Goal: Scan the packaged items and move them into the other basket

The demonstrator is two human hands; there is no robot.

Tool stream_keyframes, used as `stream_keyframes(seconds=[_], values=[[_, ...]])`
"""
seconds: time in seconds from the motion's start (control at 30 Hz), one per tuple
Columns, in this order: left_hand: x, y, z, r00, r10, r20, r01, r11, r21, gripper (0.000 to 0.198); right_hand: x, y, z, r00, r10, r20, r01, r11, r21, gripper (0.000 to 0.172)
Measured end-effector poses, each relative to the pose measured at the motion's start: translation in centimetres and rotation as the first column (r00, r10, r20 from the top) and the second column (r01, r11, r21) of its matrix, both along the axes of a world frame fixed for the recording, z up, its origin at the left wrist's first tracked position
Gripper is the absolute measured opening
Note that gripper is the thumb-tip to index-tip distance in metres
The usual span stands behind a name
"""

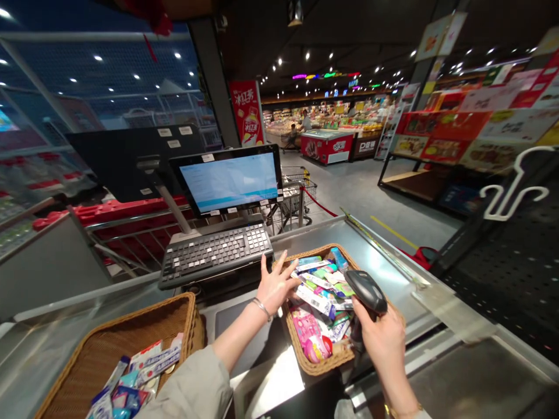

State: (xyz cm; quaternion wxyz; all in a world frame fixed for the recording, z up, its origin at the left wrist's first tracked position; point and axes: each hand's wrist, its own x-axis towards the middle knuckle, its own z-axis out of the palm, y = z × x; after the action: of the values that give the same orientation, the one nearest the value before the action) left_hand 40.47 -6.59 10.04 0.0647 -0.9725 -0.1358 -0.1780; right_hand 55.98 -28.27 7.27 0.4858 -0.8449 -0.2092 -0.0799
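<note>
My right hand (384, 334) grips a black barcode scanner (367, 291), its head over the right side of a wicker basket (321, 368). Packaged sweets fill that basket, among them white and blue candy sticks (317, 301) and a pink bag (308, 333). At the basket's left rim, my left hand (276, 288) reaches in with fingers spread, the fingertips at the candy packs. Whether they touch a pack I cannot tell. To the lower left, a larger wicker basket (131, 320) holds several similar packs, including a white candy stick (159, 368).
A black keyboard (218, 250) and a lit monitor (231, 183) stand behind the baskets. The metal counter (371, 244) extends to the right. Beyond it are a shopping cart (297, 180) and a white hook (509, 192) on a dark panel.
</note>
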Motion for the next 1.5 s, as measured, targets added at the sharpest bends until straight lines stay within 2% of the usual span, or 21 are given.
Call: stream_keyframes(seconds=[0.1, 0.17, 0.3, 0.6, 0.83, 0.97, 1.1, 1.23, 1.5], values=[[1.0, 0.5, -0.5, 0.994, -0.105, -0.04, 0.105, 0.994, 0.01, 0.021, 0.3, -0.2, 0.0, 0.999, 0.016, -0.031, -0.017, 1.0, -0.021, 0.067], [1.4, 0.5, -0.8, 0.991, -0.123, -0.044, 0.124, 0.992, 0.023, 0.03, 0.4, -0.3, -0.1, 0.999, 0.004, -0.042, -0.005, 0.999, -0.031, 0.067], [1.5, 0.3, -0.9, 0.998, -0.047, -0.036, 0.049, 0.998, 0.036, 0.051, 0.6, -0.3, -0.1, 0.997, -0.025, -0.076, 0.022, 0.999, -0.044, 0.066], [-1.0, -0.3, 0.5, 0.99, 0.136, -0.039, -0.137, 0.99, -0.024, 0.063, -1.5, 1.3, 1.1, 0.992, 0.046, -0.12, -0.048, 0.999, -0.015, 0.068], [-5.5, -1.2, 2.1, 0.958, 0.278, -0.068, -0.281, 0.958, -0.053, 0.07, -4.2, 3.5, 2.1, 0.981, 0.144, -0.13, -0.149, 0.988, -0.031, 0.06], [-8.5, -1.5, 2.4, 0.926, 0.361, -0.11, -0.369, 0.927, -0.068, 0.075, -6.0, 4.7, 2.6, 0.966, 0.185, -0.179, -0.194, 0.98, -0.032, 0.059], [-11.4, -1.8, 1.8, 0.905, 0.412, -0.105, -0.421, 0.904, -0.081, 0.076, -8.1, 6.0, 3.0, 0.937, 0.256, -0.238, -0.264, 0.964, -0.004, 0.056], [-14.6, -1.9, 0.7, 0.881, 0.466, -0.078, -0.472, 0.876, -0.097, 0.078, -10.4, 7.3, 3.0, 0.904, 0.362, -0.229, -0.365, 0.931, 0.03, 0.056], [-22.2, -1.8, -0.8, 0.785, 0.611, -0.102, -0.619, 0.773, -0.14, 0.079, -15.7, 10.0, 1.4, 0.819, 0.536, -0.205, -0.546, 0.837, 0.005, 0.058]])
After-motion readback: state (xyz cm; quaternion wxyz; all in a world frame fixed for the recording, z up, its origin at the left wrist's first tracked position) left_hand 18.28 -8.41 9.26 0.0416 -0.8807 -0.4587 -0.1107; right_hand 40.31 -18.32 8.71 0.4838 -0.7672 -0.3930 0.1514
